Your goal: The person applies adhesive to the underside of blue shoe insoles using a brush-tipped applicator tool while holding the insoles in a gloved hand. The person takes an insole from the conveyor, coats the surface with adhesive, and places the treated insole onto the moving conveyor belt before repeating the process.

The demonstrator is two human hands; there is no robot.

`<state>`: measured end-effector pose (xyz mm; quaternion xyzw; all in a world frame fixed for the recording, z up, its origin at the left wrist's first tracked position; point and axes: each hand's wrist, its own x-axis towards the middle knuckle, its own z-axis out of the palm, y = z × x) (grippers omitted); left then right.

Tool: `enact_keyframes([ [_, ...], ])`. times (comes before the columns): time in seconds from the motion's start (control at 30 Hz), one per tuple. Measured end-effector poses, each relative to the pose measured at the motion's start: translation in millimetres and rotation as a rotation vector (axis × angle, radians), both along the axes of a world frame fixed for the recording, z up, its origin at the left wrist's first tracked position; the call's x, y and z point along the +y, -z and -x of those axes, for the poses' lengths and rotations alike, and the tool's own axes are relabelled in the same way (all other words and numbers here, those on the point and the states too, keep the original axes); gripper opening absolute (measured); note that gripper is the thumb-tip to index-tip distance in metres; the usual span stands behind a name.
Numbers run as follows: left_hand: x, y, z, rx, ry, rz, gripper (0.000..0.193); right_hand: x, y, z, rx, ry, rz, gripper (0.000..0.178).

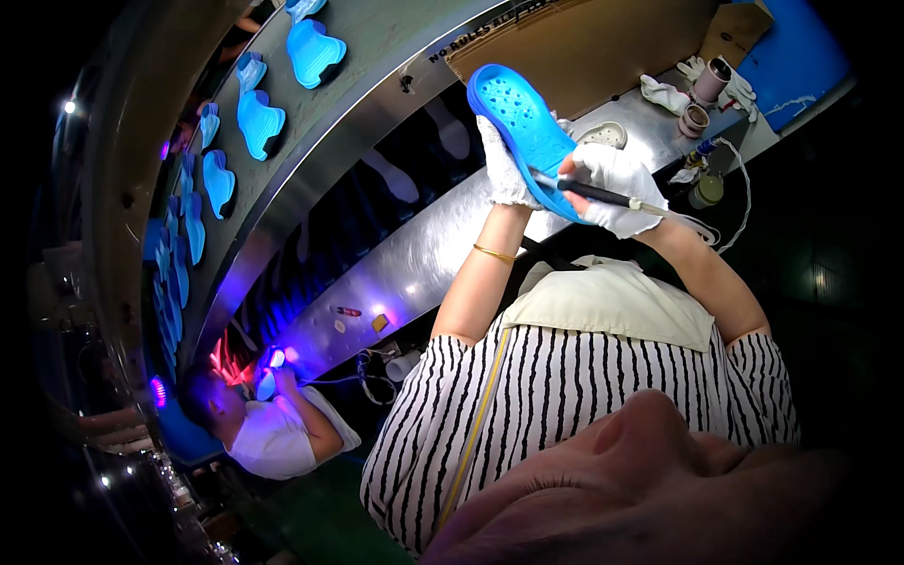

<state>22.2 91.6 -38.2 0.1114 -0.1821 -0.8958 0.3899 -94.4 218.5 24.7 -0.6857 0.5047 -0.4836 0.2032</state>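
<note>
A bright blue foam shoe sole [516,111], dotted with small holes or bumps at its far end, is tilted up in front of me. My left hand [507,169], in a white glove, supports it along its left side. My right hand [617,184], gloved with some fingertips bare, is closed around a pen-like tool [595,193] with a black handle and a pale cord. The tool's metal tip lies at the sole's near part; whether it touches the surface I cannot tell. My right hand covers part of the sole's right edge.
Several blue soles [259,122] lie on the curved conveyor [377,66] at the left. On the metal bench [428,231] are a light perforated piece [605,135], white gloves [665,95] and a pinkish cup [710,83]. A jar [706,191] stands nearby. Another person [282,433] works at lower left.
</note>
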Motion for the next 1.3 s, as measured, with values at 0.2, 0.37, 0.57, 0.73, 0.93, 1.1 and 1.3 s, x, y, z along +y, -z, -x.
enact_keyframes([
  [0.2, -14, 5, -13, -0.015, 0.004, 0.015, 0.084, -1, 3, 6, -0.075, -0.016, -0.030, 0.023],
  [0.37, -13, -16, -12, -0.015, 0.056, 0.008, 0.077, 3, -12, 1, -0.026, -0.146, -0.163, 0.015],
  [0.57, 8, -34, -8, 0.244, 0.097, -0.076, 0.089, -13, -13, 36, -0.302, 0.034, -0.247, 0.011],
  [0.73, 34, -37, 2, 0.199, 0.049, 0.136, 0.094, -15, -10, 39, -0.405, 0.037, -0.088, 0.009],
  [0.93, 9, -27, 3, 0.216, 0.077, 0.186, 0.088, 2, -4, -2, -0.387, -0.113, -0.112, 0.013],
  [1.1, 13, -37, -7, 0.173, -0.059, 0.269, 0.090, -2, -4, 3, -0.292, 0.005, -0.088, 0.009],
  [1.3, 8, -44, -8, 0.212, 0.005, 0.237, 0.089, -4, -5, -4, -0.574, -0.105, -0.353, 0.009],
])
